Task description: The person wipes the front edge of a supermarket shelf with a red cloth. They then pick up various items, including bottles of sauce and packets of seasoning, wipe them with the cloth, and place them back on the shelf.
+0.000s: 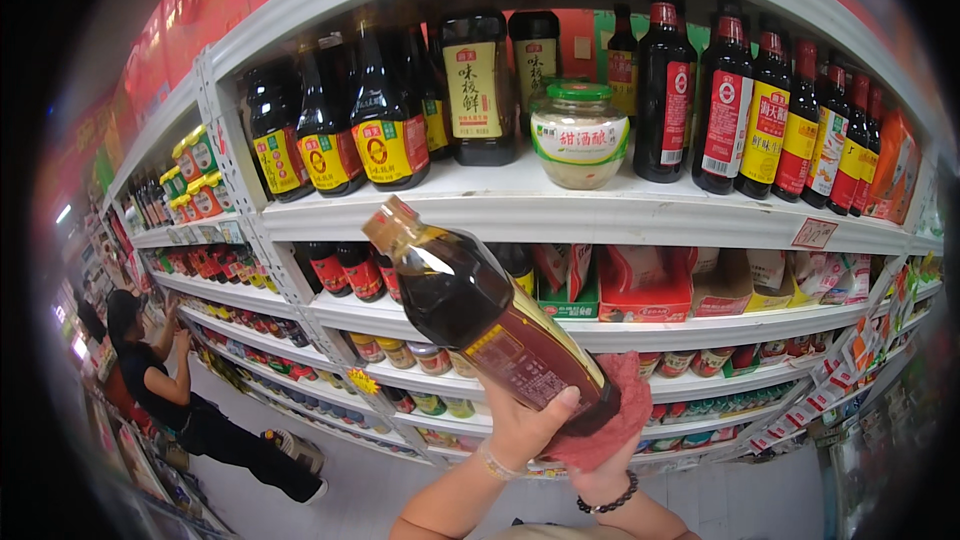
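Note:
A large dark sauce bottle (487,315) with a brown and yellow label is held tilted in front of the shelves, its tan cap (391,223) towards the upper left. My left hand (529,416) grips it near the base, the thumb across the label. Against the bottle's bottom end lies a red cloth (619,409). My right hand (600,469) holds this cloth from below, its fingers mostly hidden by the fabric. Ahead on the upper shelf (480,202) stand dark sauce bottles (476,90) and a glass jar (579,136) with a green lid.
More bottles (727,105) line the upper shelf's right side. Below, cartons (645,292) of bagged goods and rows of jars (409,356) fill lower shelves. Hanging packets (817,390) edge the right side. Another person (165,382) stands in the aisle at left, near a basket-like container (296,450).

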`<state>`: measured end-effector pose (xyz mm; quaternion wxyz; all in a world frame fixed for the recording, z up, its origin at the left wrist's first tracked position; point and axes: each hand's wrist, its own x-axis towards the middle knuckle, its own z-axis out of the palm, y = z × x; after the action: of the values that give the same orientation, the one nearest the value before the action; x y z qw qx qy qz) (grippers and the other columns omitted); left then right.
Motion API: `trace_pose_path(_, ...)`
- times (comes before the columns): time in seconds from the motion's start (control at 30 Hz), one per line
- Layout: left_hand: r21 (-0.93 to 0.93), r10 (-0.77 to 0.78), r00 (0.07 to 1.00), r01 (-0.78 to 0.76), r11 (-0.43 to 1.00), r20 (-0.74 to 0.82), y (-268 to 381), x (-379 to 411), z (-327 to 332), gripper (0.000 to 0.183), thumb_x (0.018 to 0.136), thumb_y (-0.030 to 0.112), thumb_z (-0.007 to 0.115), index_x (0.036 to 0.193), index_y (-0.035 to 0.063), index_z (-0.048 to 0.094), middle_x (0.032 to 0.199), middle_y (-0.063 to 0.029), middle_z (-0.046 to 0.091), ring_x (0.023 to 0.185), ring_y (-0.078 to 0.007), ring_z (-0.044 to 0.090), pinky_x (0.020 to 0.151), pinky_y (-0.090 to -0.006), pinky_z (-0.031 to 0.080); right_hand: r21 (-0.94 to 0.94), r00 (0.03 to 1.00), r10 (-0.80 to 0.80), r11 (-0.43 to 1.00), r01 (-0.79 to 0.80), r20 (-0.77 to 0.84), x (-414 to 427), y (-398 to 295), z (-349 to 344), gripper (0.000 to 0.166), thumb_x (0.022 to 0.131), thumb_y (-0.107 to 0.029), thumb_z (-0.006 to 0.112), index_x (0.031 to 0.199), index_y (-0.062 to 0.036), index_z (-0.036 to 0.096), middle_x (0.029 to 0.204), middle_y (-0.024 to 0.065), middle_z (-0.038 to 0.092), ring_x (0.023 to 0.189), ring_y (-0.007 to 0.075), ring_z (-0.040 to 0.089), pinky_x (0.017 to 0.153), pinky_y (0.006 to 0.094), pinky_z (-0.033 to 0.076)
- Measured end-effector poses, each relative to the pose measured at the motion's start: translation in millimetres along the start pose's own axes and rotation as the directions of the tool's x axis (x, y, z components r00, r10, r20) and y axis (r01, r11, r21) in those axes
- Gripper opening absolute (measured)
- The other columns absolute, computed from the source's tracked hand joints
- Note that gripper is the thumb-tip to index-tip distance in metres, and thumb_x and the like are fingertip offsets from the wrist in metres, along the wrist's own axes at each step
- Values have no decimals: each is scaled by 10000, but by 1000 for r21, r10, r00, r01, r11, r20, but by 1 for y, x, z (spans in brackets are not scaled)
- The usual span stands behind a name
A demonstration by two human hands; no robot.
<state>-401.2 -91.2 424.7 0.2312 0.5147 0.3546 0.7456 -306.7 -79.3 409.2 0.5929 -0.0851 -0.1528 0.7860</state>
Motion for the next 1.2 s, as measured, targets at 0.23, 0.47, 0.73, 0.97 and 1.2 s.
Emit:
trace_pose_path(0.23, 56, -137, 968, 128, 990, 212, -15, -41, -18, 1008, 670, 119, 704, 1360, -26, -16, 1295, -164, 310, 1181, -224, 366, 972, -331, 313, -594, 971, 106, 803, 43, 214, 8, -42, -28, 447, 926, -282, 374, 1238, 37, 382, 1236, 124, 459, 1128, 197, 462, 976, 311, 336)
trace_pose_path(0.47, 344, -165, 919, 34, 938, 358, -20, -79, -26, 1053, 632, 216, 737, 1358, -57, 24, 1289, -205, 334, 1181, -271, 370, 975, -342, 299, -597, 606, -101, 107, 795, 789, 18, -83, 35, 391, 807, -191, 542, 1153, -11, 518, 1218, 179, 468, 1099, 266, 491, 899, 351, 404)
trace_pose_path(0.73, 576, 13, 949, -201, 793, 315, -16, -76, -44, 963, 532, 204, 773, 1307, -52, 263, 1081, -205, 484, 951, -310, 519, 818, -361, 424, -392, 542, 300, -437, 810, 785, 34, -102, 101, 145, 736, -142, 603, 864, -73, 598, 948, 118, 564, 850, 305, 561, 701, 387, 471)
trace_pose_path(0.97, 589, 183, 973, -230, 774, 140, 22, -18, -53, 917, 531, 195, 752, 1262, -110, 289, 1075, -218, 491, 976, -316, 524, 839, -360, 422, -668, 636, -261, -51, 742, 726, 45, -122, 22, 192, 755, -44, 530, 916, 56, 562, 923, 161, 590, 845, 279, 572, 778, 334, 433)
trace_pose_path(1.2, 357, 5, 998, -27, 934, 63, 109, 98, -44, 986, 605, 113, 720, 1368, -37, 115, 1189, -153, 469, 1012, -176, 519, 863, -287, 422, -834, 912, -162, 369, 410, 377, 1, -110, -75, 241, 793, -145, 517, 887, 74, 555, 879, 137, 574, 826, 213, 546, 755, 301, 420)
